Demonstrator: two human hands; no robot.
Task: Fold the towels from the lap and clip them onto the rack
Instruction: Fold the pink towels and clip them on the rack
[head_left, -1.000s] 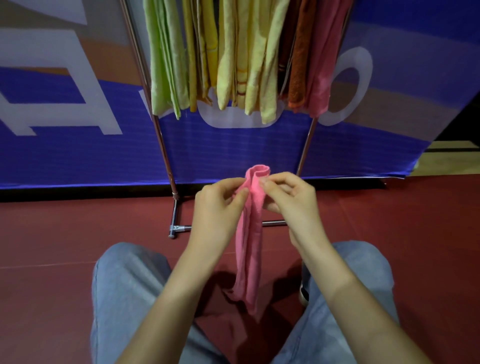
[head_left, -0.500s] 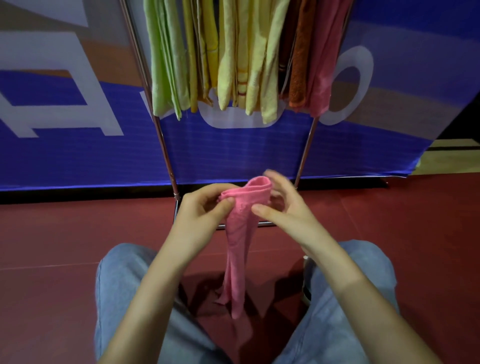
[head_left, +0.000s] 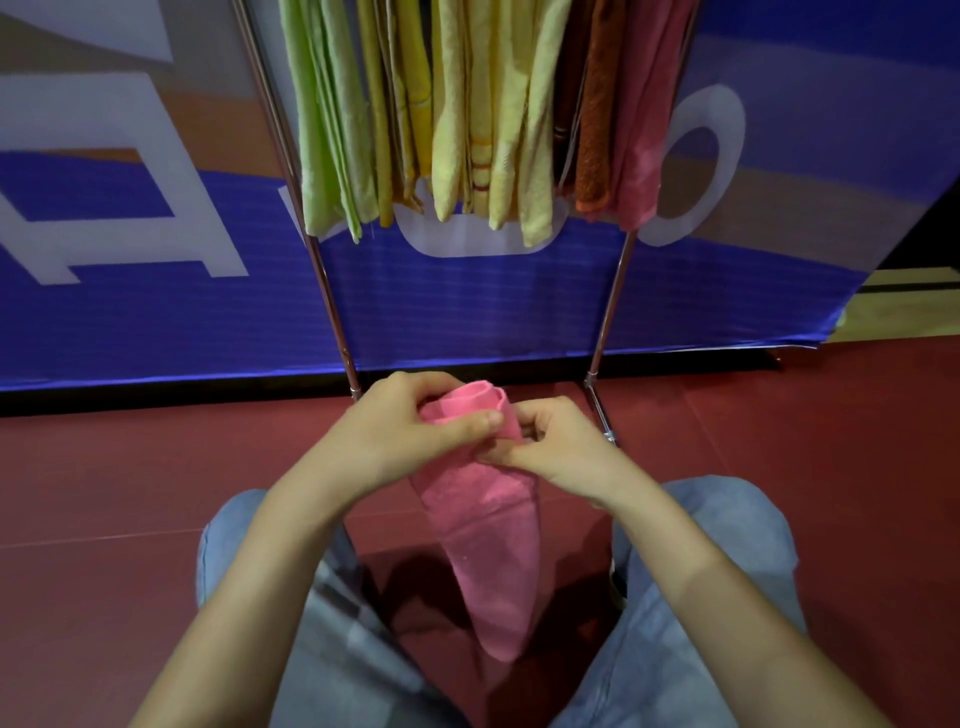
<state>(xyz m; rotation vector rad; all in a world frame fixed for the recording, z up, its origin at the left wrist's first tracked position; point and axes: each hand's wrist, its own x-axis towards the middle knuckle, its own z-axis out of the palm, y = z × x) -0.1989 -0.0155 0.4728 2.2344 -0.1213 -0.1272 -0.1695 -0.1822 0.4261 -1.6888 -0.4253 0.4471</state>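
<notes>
Pink towel, one, hangs folded between two knees; left hand and right hand both pinch its top. One rack behind carries hung towels, number unclear.

Hanging towels crowd the rack from pole to pole, pressed side by side. Beneath their hems the way between the two poles lies open down to the floor. A blue banner walls off the back. The pink towel dangles between the knees.
</notes>
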